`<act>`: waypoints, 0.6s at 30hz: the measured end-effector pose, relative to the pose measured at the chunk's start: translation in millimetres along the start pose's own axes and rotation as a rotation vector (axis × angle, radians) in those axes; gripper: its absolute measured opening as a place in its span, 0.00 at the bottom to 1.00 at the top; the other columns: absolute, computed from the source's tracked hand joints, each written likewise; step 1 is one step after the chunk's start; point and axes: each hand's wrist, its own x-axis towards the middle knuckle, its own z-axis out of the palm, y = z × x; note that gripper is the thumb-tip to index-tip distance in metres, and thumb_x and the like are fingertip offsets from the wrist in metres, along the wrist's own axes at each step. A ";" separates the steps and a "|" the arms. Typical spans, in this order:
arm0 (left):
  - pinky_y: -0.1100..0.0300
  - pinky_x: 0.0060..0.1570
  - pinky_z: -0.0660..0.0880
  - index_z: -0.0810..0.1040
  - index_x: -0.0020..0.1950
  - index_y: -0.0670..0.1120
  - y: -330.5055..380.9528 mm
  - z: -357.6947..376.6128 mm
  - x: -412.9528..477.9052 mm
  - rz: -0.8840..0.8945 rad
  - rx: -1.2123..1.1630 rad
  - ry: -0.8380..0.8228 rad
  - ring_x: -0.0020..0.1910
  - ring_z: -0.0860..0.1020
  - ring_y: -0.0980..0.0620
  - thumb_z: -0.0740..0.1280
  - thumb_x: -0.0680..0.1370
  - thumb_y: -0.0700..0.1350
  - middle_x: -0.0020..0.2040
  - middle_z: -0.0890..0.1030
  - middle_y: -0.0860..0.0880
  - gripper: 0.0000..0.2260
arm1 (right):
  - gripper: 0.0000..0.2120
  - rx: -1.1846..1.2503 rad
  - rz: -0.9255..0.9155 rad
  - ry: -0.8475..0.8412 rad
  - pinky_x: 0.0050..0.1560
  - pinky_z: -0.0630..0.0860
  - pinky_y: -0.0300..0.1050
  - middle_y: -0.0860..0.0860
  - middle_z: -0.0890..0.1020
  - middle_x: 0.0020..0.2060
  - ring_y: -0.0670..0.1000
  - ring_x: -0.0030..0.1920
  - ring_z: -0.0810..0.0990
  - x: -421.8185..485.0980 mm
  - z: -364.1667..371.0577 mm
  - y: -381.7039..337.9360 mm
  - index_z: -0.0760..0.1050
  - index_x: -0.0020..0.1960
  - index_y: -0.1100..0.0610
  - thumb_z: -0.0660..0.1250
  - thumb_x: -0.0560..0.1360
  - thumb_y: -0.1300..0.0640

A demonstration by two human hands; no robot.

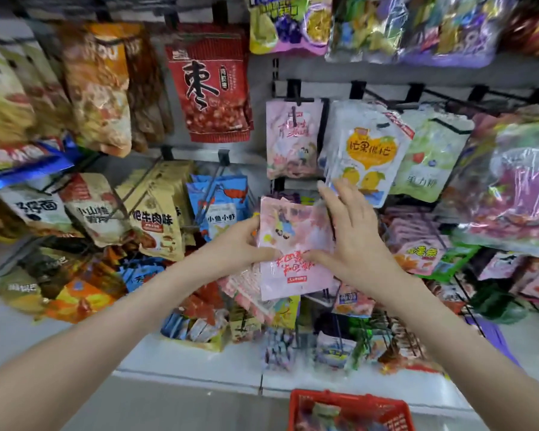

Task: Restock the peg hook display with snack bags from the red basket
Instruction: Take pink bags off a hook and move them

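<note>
Fingers (250,221) of my left hand (235,244) are curled round the left edge of a pink snack bag (293,241), with the thumb on its front; the grip is firm. The bag is off any hook, flat-on to the peg hook display, directly below a matching pink bag (293,141) that hangs from a black peg hook (294,115). My right hand (352,231) lies against the held bag's right edge, fingers fairly straight and pointing up, thumb pressed on the front. Its fingertips are blurred and reach the lower edge of a hanging mango snack bag (367,150). The red basket (339,395) sits low at the bottom edge, well apart from the held bag, with packets inside.
</note>
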 end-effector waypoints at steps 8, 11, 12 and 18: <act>0.61 0.35 0.70 0.75 0.51 0.46 14.7 -7.2 15.8 0.109 0.213 0.067 0.35 0.73 0.56 0.76 0.69 0.45 0.37 0.76 0.54 0.15 | 0.29 -0.583 -0.536 -0.088 0.70 0.57 0.62 0.52 0.77 0.57 0.56 0.64 0.73 31.5 7.1 -8.8 0.68 0.69 0.54 0.70 0.69 0.54; 0.64 0.28 0.60 0.75 0.49 0.48 19.5 -6.6 20.2 0.101 0.212 0.059 0.27 0.66 0.59 0.76 0.69 0.46 0.30 0.70 0.55 0.13 | 0.36 -0.594 -0.447 -0.047 0.52 0.66 0.51 0.51 0.76 0.46 0.54 0.48 0.76 31.3 4.5 -1.9 0.67 0.64 0.55 0.76 0.61 0.46; 0.64 0.27 0.62 0.76 0.50 0.49 21.7 -6.8 21.4 0.103 0.212 0.063 0.26 0.67 0.60 0.76 0.70 0.47 0.29 0.72 0.55 0.13 | 0.35 -0.574 -0.411 -0.031 0.47 0.64 0.49 0.51 0.77 0.44 0.54 0.46 0.77 29.7 4.6 0.1 0.68 0.62 0.56 0.76 0.60 0.47; 0.73 0.30 0.67 0.79 0.51 0.55 23.7 -20.6 24.0 0.110 0.231 0.235 0.34 0.76 0.66 0.73 0.73 0.48 0.38 0.81 0.60 0.09 | 0.11 -0.251 0.033 -0.293 0.46 0.64 0.47 0.50 0.77 0.40 0.54 0.48 0.75 29.8 -6.0 32.7 0.73 0.50 0.56 0.68 0.72 0.51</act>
